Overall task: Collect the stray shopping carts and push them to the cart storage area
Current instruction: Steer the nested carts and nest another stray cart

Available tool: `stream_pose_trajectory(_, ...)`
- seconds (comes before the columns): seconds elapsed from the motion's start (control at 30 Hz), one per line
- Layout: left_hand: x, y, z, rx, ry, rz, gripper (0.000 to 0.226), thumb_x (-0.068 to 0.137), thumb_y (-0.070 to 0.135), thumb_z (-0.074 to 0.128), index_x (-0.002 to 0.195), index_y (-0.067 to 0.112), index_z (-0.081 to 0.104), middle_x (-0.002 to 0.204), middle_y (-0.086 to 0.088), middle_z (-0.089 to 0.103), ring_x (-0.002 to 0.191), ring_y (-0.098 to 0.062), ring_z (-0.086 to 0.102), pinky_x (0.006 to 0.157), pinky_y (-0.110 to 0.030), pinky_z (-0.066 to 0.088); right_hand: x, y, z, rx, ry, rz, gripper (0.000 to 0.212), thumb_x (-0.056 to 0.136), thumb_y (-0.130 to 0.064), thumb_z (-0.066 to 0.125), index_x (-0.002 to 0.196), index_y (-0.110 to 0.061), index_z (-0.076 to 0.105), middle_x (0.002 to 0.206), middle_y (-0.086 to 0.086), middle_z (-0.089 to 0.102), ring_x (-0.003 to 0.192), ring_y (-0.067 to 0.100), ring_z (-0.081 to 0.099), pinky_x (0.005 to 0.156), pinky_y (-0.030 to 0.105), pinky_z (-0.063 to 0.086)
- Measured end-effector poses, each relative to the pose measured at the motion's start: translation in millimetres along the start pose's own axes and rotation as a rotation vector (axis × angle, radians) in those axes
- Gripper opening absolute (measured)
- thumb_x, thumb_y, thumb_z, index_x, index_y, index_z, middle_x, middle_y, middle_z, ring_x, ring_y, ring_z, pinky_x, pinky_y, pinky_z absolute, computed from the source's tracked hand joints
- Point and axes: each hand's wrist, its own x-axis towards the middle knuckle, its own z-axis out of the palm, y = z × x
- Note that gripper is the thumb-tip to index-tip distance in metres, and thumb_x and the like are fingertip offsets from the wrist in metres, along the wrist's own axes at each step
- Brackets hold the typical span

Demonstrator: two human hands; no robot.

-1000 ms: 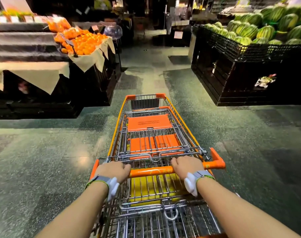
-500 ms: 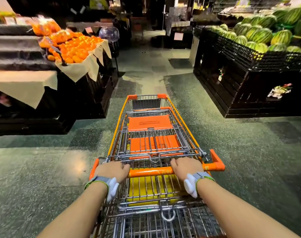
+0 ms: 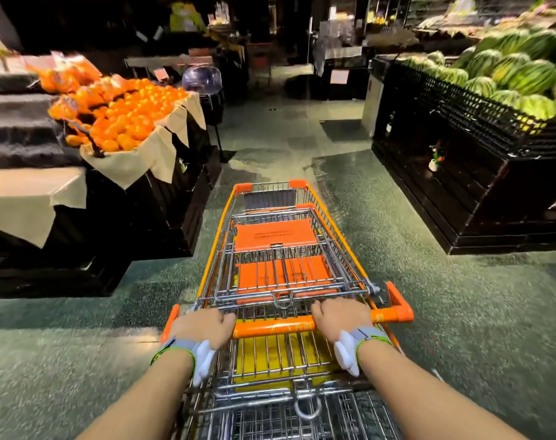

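Note:
A wire shopping cart (image 3: 279,246) with orange trim stands straight in front of me on the shop floor, with other wire carts nested into it from behind. Its orange handle bar (image 3: 273,327) runs across the lower middle of the view. My left hand (image 3: 203,325) grips the bar near its left end. My right hand (image 3: 341,317) grips it right of the middle. Both wrists wear grey bands. The baskets hold only their orange flaps.
A dark stand piled with oranges (image 3: 130,115) lies close on the left. A black crate stand of watermelons (image 3: 508,77) flanks the right. Between them a green speckled aisle (image 3: 289,131) runs ahead toward dark shelving and a small stand (image 3: 202,79).
The cart and I have rolled forward along the aisle; both fruit stands have come nearer and slid outward. My hands have kept their hold on the bar.

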Motion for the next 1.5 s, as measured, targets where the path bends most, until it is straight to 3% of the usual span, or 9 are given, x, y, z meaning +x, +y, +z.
stream_pose_trajectory(0.3,204.3,-0.4,-57.1,0.02,-0.01,0.012,0.051,0.102,0.05,0.019,0.075,0.02,0.05,0.074,0.0,0.057,0.068,-0.018,0.054,0.061,-0.031,0.036,210.6,42.3,-58.9,-0.006,-0.035,-0.001,0.048,0.106,-0.03,0.019,0.131,-0.018,0.058,0.117,0.007,0.066,0.1,0.028,0.061,0.071,0.037,0.038)
stream_pose_trajectory(0.57,383.8,-13.8,-111.0,0.194,-0.053,0.175,0.033,0.1,0.027,0.022,0.102,0.02,0.054,0.085,-0.001,0.05,0.068,-0.021,0.046,0.055,-0.029,0.031,380.8,63.0,-118.3,-0.068,-0.057,-0.026,0.041,0.105,-0.019,0.023,0.14,-0.014,0.044,0.127,0.011,0.061,0.112,0.034,0.059,0.075,0.042,0.043)
stream_pose_trajectory(0.63,439.0,-16.6,-131.7,0.191,-0.073,0.187,0.04,0.093,0.033,0.019,0.102,0.018,0.055,0.088,-0.003,0.054,0.072,-0.023,0.05,0.061,-0.031,0.035,435.8,69.3,-132.8,-0.06,-0.063,-0.033,0.038,0.105,-0.019,0.025,0.137,-0.013,0.044,0.127,0.013,0.061,0.113,0.035,0.06,0.076,0.042,0.043)
stream_pose_trajectory(0.77,520.0,-17.2,-159.3,0.101,-0.065,0.135,0.051,0.084,0.042,0.018,0.105,0.022,0.059,0.104,0.0,0.063,0.106,-0.027,0.062,0.079,-0.038,0.043,513.8,77.8,-157.9,0.063,-0.049,0.104,0.046,0.105,-0.038,0.02,0.115,-0.017,0.059,0.117,0.01,0.067,0.105,0.03,0.064,0.075,0.037,0.044)
stream_pose_trajectory(0.87,623.9,-28.9,-179.8,0.096,-0.085,0.16,0.072,0.073,0.042,0.002,0.109,0.02,0.06,0.104,-0.002,0.063,0.101,-0.027,0.062,0.074,-0.035,0.042,609.8,87.0,-186.9,0.077,-0.089,0.086,0.042,0.105,-0.037,0.019,0.117,-0.021,0.057,0.119,0.008,0.066,0.109,0.031,0.063,0.078,0.038,0.044)
stream_pose_trajectory(1.0,690.9,-37.8,-200.3,0.081,-0.081,0.126,0.063,0.079,0.046,0.005,0.095,0.021,0.06,0.089,0.003,0.061,0.079,-0.019,0.057,0.071,-0.034,0.048,666.0,91.4,-210.6,0.091,-0.115,0.09,0.034,0.104,-0.037,0.023,0.096,-0.024,0.052,0.111,0.008,0.067,0.102,0.031,0.064,0.074,0.037,0.043)
stream_pose_trajectory(1.17,816.9,-35.2,-245.4,0.154,-0.066,0.197,0.053,0.082,0.037,0.011,0.107,0.023,0.056,0.093,-0.001,0.056,0.083,-0.025,0.053,0.07,-0.037,0.044,795.0,113.4,-250.3,0.148,-0.054,0.125,0.046,0.105,-0.042,0.022,0.097,-0.021,0.061,0.11,0.007,0.069,0.101,0.03,0.065,0.076,0.037,0.046)
stream_pose_trajectory(1.37,946.9,-28.9,-287.6,0.29,-0.089,0.259,0.017,0.099,0.019,0.037,0.112,0.021,0.049,0.101,-0.003,0.062,0.093,-0.026,0.064,0.07,-0.04,0.053,934.1,148.1,-290.1,0.093,-0.089,0.076,0.046,0.106,-0.038,0.021,0.114,-0.016,0.061,0.112,0.009,0.068,0.093,0.03,0.062,0.069,0.038,0.042)
stream_pose_trajectory(1.5,1053.1,-18.1,-327.5,0.258,-0.106,0.241,0.019,0.101,0.026,0.033,0.109,0.02,0.05,0.098,-0.002,0.059,0.093,-0.026,0.063,0.07,-0.04,0.052,1039.5,174.4,-333.1,0.09,-0.106,0.063,0.047,0.107,-0.038,0.021,0.128,-0.017,0.058,0.122,0.013,0.066,0.107,0.034,0.064,0.084,0.04,0.052)
